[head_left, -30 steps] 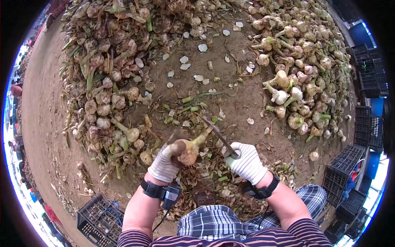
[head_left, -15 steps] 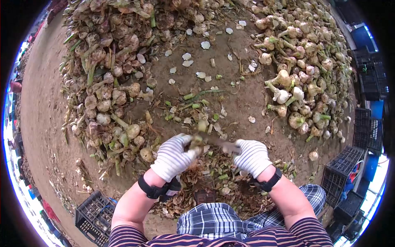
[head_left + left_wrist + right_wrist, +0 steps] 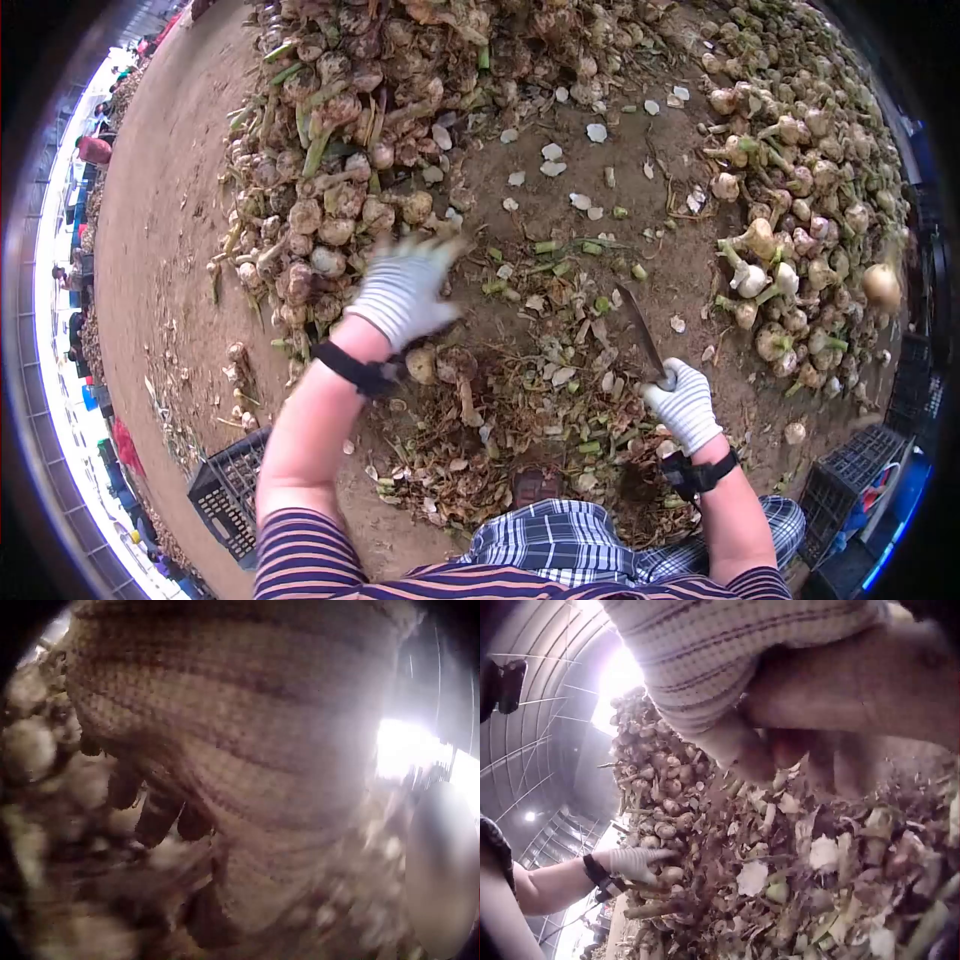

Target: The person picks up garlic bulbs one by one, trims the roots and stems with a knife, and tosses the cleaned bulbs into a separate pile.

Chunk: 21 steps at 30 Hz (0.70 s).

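My left hand (image 3: 402, 295), in a white striped glove, reaches over the near edge of the left garlic pile (image 3: 335, 215). Its fingers are spread and blurred, with nothing held. Dark-tipped fingers (image 3: 156, 817) point down toward bulbs in the left wrist view. On the other side my right hand (image 3: 685, 405) grips a knife (image 3: 641, 335), its blade pointing up and away over the scraps. One blurred garlic bulb (image 3: 882, 287) appears in mid-air over the outer edge of the right garlic pile (image 3: 800, 180).
Cut stems and dry skins (image 3: 545, 375) cover the ground between my hands and knees. Loose bulbs (image 3: 440, 364) lie just below my left hand. Black crates stand at lower left (image 3: 225, 500) and at lower right (image 3: 850, 470).
Earlier my left hand held a garlic bulb against the knife; now it is free of it and over the left pile. The right hand has shifted right and down, still with the knife.
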### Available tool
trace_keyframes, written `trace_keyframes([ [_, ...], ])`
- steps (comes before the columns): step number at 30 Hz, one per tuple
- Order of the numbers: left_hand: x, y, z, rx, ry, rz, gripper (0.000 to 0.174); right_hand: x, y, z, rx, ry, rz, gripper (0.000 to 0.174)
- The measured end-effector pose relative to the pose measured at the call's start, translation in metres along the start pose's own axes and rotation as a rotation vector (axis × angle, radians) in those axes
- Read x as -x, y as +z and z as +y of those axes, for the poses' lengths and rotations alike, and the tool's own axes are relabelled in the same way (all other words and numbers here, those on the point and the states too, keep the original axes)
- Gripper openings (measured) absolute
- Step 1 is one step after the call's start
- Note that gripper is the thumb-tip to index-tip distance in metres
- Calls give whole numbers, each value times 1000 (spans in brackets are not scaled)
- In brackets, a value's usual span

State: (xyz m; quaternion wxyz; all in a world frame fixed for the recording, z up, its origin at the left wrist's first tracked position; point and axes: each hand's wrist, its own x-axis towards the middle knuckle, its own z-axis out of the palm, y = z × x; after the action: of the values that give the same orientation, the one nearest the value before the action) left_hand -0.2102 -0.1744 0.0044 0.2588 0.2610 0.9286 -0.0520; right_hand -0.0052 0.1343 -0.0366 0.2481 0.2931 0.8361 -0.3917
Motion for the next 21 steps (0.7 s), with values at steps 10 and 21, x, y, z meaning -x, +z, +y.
trace_keyframes([
  [10, 20, 59, 12, 688, -143, 114, 61, 25, 10, -56, 162, -446, 130, 13],
  [21, 37, 86, 100, 2379, 154, -342, 39, 36, 18, -73, 342, -648, 30, 14],
])
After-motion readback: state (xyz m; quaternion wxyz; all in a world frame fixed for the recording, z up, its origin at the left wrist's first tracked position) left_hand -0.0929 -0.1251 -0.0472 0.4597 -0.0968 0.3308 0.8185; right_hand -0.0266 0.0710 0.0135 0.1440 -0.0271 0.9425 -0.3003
